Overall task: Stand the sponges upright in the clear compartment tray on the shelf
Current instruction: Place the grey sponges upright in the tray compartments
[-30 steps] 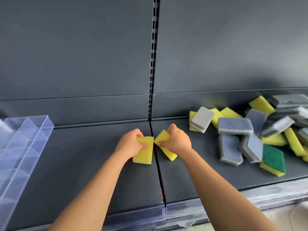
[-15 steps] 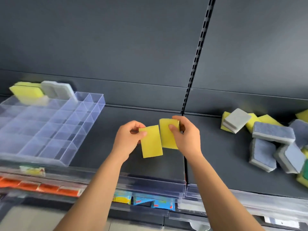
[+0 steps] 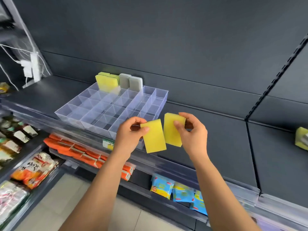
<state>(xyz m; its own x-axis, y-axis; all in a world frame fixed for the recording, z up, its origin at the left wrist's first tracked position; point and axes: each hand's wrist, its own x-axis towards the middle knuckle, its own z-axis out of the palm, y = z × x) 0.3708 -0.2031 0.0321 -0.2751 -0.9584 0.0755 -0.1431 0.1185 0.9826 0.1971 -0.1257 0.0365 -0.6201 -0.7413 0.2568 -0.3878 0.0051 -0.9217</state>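
Grip firm on both sides. Left hand (image 3: pixel 129 135) pinching a yellow sponge (image 3: pixel 154 136) by its upper left corner, thumb on the front face, fingers curled behind. Right hand (image 3: pixel 191 134) grasping a second yellow sponge (image 3: pixel 172 130) near its top, thumb in front, fingers wrapped over the far edge. Both held upright in the air, broad faces toward the camera, side by side and slightly overlapping, left one in front. Hovering just off the near right corner of the clear tray (image 3: pixel 93 114), over the front of the dark shelf (image 3: pixel 216 130). Tray flat on that shelf, most compartments bare. Back row: yellow sponges (image 3: pixel 106 83) standing upright, two grey sponges (image 3: pixel 131 82) upright just beside them on the right. Far right, a stray sponge (image 3: pixel 301 139) at the frame edge, blurred. Lower down, orange packs (image 3: pixel 75 149) and blue packets (image 3: pixel 180 192) on the shelf below.
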